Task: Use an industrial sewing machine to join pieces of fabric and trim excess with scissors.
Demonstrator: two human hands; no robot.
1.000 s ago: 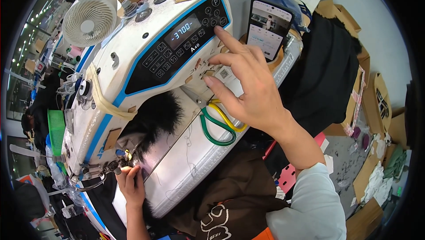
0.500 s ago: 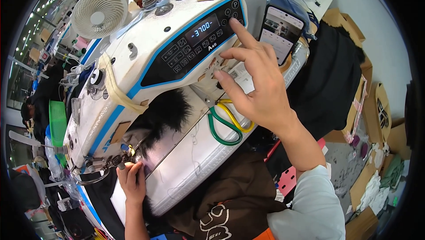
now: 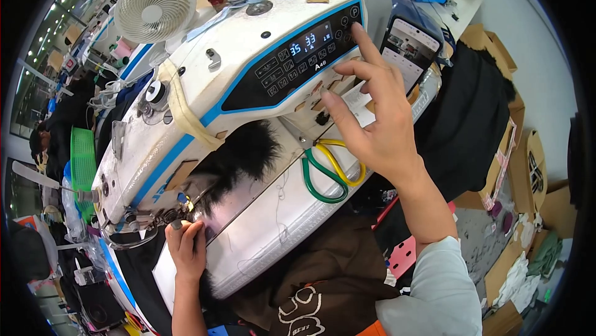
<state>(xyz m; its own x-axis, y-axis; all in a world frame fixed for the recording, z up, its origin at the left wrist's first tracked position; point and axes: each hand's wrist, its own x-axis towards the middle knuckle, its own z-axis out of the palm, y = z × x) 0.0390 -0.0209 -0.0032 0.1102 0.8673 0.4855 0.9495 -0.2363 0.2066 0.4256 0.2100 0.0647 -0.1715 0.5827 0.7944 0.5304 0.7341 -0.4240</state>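
Observation:
A white industrial sewing machine point(image 3: 205, 81) with blue trim fills the middle. My right hand point(image 3: 382, 128) is held over its black control panel point(image 3: 292, 63), the index fingertip touching the buttons at the panel's right end. Its other fingers are apart and hold nothing. Beside the needle area, my left hand point(image 3: 188, 255) rests with fingers bent close together, a dark grey covering on one fingertip. What those fingers grip, if anything, is hidden. Black furry material point(image 3: 245, 156) lies under the machine's arm. Scissors with green and yellow handles point(image 3: 329, 178) lie on the white machine bed point(image 3: 273, 237).
A phone with a lit screen point(image 3: 410, 53) leans behind my right hand. Black fabric point(image 3: 465, 112) hangs at the right, near cardboard boxes point(image 3: 528, 156). A white fan point(image 3: 155, 10) stands behind the machine, and a green basket point(image 3: 82, 165) is at the left. Loose threads lie on the bed.
The panel's lit display has switched to different figures. The view has shifted, so the machine appears farther right. My right index finger remains at the buttons, and my left hand stays beside the needle area.

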